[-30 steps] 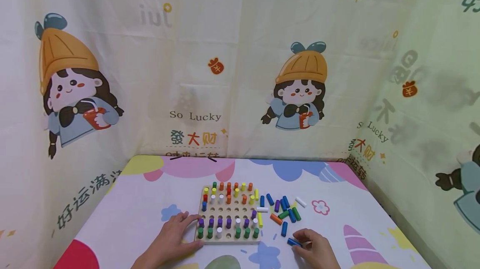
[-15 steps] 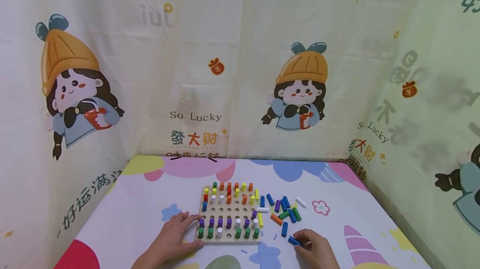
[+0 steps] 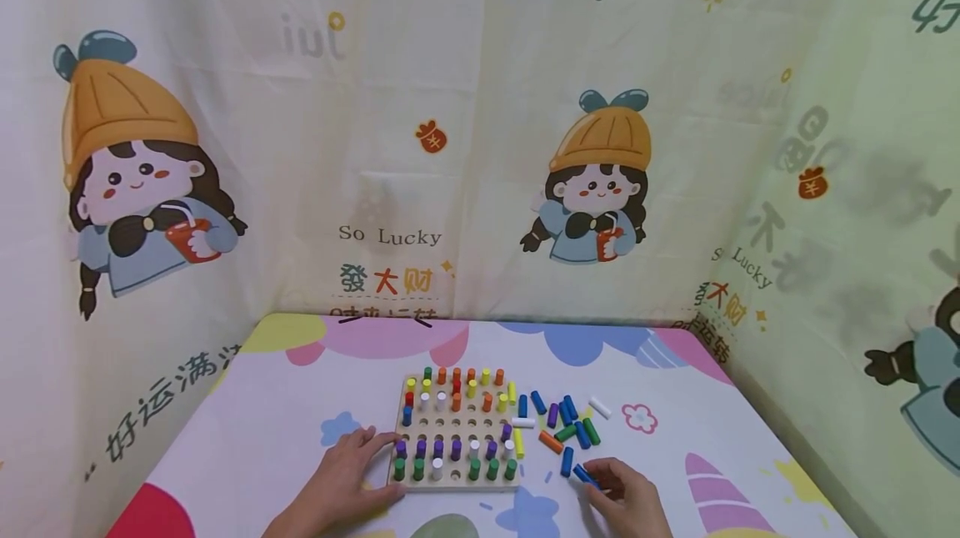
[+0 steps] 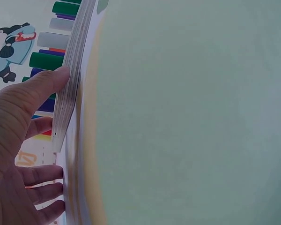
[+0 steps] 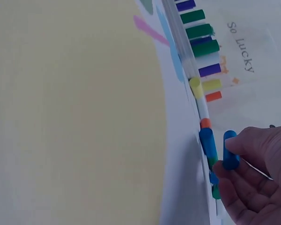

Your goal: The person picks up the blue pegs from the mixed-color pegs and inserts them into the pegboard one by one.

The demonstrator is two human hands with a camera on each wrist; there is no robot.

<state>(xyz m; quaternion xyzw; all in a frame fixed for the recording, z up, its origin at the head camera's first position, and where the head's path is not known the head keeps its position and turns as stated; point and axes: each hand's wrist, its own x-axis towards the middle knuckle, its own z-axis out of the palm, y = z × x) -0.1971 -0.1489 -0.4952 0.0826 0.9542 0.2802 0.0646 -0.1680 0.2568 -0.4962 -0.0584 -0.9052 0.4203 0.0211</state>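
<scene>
A wooden pegboard bears rows of colored pegs, with bare holes across its middle rows. My left hand rests at its near left corner, thumb against the front edge and index finger at the left side. In the left wrist view the thumb lies along the board's layered edge, and the other fingers are spread straight. To the right of the board, my right hand pinches a blue peg between thumb and fingers. The right wrist view shows this blue peg upright in the grip.
Another blue peg lies just left of the held one. Farther back are an orange peg, a purple peg, a white peg and several more. Yellow pegs lie along the board's right edge. Printed cloth hangs behind the table.
The right hand has moved slightly away from the body with the blue peg, which now slants more steeply. The left hand has stayed at the board's corner.
</scene>
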